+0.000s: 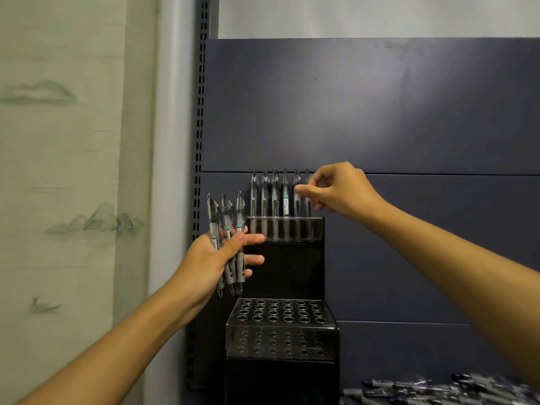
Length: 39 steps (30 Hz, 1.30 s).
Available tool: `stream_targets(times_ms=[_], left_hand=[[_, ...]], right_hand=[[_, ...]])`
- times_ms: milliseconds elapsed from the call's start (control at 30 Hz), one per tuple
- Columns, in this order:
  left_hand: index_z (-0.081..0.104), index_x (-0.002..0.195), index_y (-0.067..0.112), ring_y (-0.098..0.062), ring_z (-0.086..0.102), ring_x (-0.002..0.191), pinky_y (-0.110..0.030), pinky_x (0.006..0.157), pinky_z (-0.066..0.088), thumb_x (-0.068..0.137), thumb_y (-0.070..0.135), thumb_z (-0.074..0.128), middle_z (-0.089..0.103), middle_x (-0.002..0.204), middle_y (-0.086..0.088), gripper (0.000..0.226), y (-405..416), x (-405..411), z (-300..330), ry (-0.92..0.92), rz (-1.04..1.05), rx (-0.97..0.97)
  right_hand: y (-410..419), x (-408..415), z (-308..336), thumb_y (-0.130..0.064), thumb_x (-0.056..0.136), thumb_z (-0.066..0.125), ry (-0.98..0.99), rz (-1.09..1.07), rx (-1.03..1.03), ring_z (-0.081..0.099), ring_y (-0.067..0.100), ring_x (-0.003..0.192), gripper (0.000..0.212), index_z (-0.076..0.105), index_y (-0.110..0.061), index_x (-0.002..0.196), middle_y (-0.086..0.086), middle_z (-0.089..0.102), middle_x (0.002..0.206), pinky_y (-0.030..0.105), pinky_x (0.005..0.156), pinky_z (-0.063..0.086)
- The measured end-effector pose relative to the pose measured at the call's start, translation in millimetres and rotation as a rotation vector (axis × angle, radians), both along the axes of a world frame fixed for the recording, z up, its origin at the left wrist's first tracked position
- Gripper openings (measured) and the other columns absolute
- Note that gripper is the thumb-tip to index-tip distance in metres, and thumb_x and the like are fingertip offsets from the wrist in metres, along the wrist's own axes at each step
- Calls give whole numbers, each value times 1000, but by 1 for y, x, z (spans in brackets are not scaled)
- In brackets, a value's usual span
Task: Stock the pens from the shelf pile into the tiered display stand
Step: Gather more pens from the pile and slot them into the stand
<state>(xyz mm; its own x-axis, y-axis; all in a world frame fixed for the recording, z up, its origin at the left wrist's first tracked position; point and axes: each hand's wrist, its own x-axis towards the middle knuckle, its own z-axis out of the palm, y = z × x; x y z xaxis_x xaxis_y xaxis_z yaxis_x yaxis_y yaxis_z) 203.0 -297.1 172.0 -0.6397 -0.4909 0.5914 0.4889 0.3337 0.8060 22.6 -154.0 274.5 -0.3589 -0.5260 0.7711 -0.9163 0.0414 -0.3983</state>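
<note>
Loose pens (438,390) lay piled on the shelf right of the display stand (282,328), whose top tier held six. Right hand (339,190) pinched the sixth; left hand (217,258) gripped three more. Lower tiers stood unfilled.

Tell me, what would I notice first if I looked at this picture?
Probably the black tiered display stand in the middle, its top tier holding a row of clear pens standing upright against the dark blue back panel. The right hand pinches a pen at the right end of that row, while the left hand grips a bunch of three pens just left of the stand. A blurry pen pile lies at the bottom right.
</note>
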Motion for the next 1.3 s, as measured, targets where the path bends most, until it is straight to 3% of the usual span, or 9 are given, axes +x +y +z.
stream_targets(times_ms=[133,333,433,600,833,1300], left_hand=[[61,122,18,-20,75,91,-26,69,61,99,24,49,76,106,4,26,6,1,10,37,-11,21],[62,121,17,-27,74,97,-33,76,62,101,22,49,75,109,-5,25,16,6,17,8,-107,37],[64,121,16,-27,73,101,-38,83,60,100,22,49,75,111,-6,26,11,9,15,-8,-95,57],[68,112,18,-23,74,98,-36,79,61,98,19,53,76,109,-4,20,-8,18,4,-5,2,123],[67,113,16,-24,75,93,-34,75,63,99,18,52,77,105,-2,20,-27,32,-4,-22,62,145],[68,113,18,-25,75,92,-31,73,63,96,21,54,77,103,-1,22,-28,37,-5,-39,30,96]], right_hand=[[-3,36,-9,-39,86,72,-84,297,128,73,15,70,28,73,-13,99,2,75,82,29,64,61],[-17,57,-24,-32,94,64,-56,376,130,73,10,83,21,73,-18,106,-5,75,90,25,68,60],[-25,59,-29,-33,94,65,-66,357,87,71,8,87,18,73,-20,105,-7,75,91,30,79,59],[-34,68,-7,-22,98,59,-257,438,-26,76,21,78,21,63,-10,115,7,75,99,37,74,63],[-49,54,32,-21,97,63,-280,282,-188,76,22,72,27,61,-8,121,11,72,103,34,70,63],[-77,46,14,-23,94,65,-212,167,21,75,19,69,35,60,-8,125,12,72,100,28,64,63]])
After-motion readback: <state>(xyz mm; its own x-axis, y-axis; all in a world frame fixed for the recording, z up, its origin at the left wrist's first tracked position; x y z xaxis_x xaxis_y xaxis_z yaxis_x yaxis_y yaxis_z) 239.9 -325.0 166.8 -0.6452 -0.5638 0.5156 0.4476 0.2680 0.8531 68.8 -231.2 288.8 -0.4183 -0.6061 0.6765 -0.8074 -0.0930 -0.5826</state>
